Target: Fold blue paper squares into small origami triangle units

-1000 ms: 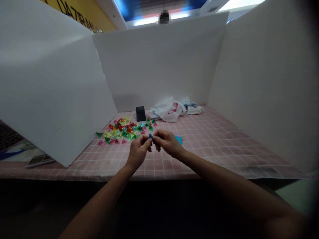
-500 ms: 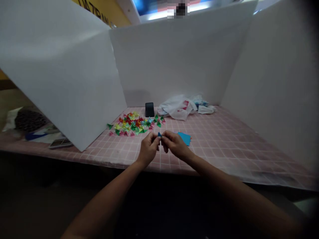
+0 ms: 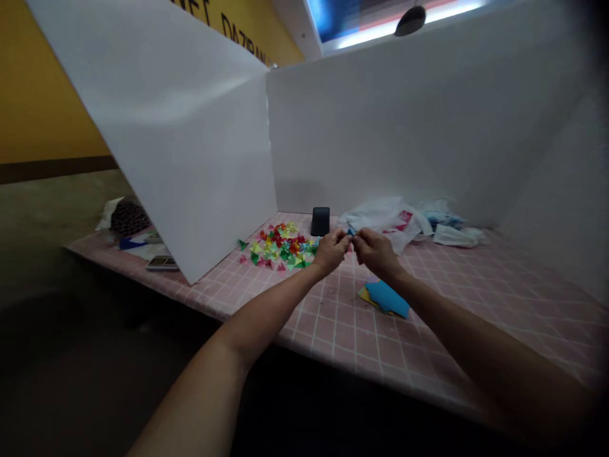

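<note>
A small folded piece of blue paper point(image 3: 351, 232) is pinched between my two hands, above the table. My left hand point(image 3: 332, 249) is closed on its left side, thumb and forefinger together. From the right, my right hand point(image 3: 375, 250) grips it with curled fingers. Much of the paper is hidden by the fingertips. On the table below my right wrist lies a stack of blue and yellow paper sheets point(image 3: 387, 299). Left of my hands spreads a pile of small folded paper pieces point(image 3: 278, 246) in red, yellow, green and pink.
A black phone point(image 3: 320, 221) stands behind the pile. White plastic bags point(image 3: 380, 216) lie at the back right on the pink checked tablecloth point(image 3: 328, 317). White panels point(image 3: 399, 127) enclose the table's back and sides. Outside the left panel lies another device point(image 3: 162, 263).
My view has turned to the left. Both hands, still pinching the blue paper, have moved farther out over the table, beyond the sheet stack, which now shows more fully.
</note>
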`<state>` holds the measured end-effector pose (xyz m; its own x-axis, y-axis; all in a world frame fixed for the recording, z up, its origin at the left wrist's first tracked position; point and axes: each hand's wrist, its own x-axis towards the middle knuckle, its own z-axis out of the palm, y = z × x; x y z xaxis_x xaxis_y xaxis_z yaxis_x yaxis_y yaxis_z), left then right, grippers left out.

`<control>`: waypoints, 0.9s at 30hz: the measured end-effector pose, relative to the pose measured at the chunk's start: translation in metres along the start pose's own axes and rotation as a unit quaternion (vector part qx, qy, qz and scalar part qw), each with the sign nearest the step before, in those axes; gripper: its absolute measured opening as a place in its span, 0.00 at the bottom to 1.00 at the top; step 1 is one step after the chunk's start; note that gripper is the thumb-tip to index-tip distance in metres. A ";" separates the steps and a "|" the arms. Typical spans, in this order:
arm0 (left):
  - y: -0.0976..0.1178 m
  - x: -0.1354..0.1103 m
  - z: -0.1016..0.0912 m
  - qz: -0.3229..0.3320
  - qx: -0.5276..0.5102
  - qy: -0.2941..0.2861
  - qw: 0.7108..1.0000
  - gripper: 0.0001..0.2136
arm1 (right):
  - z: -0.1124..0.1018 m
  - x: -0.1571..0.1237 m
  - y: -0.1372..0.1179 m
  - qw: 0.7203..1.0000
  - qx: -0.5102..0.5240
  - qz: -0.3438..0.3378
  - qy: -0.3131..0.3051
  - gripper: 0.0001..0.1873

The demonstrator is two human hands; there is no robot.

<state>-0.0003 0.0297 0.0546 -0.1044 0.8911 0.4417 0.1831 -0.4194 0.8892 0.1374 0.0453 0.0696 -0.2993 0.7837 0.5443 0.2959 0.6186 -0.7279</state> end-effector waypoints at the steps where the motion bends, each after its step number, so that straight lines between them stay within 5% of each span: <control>1: -0.003 0.005 0.000 0.000 -0.008 0.000 1.000 0.10 | 0.001 0.005 0.004 1.000 0.001 -0.005 0.010 0.13; 13: -0.044 0.010 0.002 -0.040 -0.103 -0.012 0.994 0.14 | 0.025 0.002 0.059 0.988 0.146 0.036 -0.014 0.12; 27: -0.025 0.002 -0.004 -0.110 -0.250 -0.053 0.961 0.17 | 0.012 0.010 0.048 0.889 0.414 0.130 -0.145 0.23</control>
<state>-0.0092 0.0412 0.0338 0.0185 0.9693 0.2453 -0.3269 -0.2260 0.9176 0.1376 0.0815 0.0351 -0.5756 0.7718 0.2702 -0.3436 0.0716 -0.9364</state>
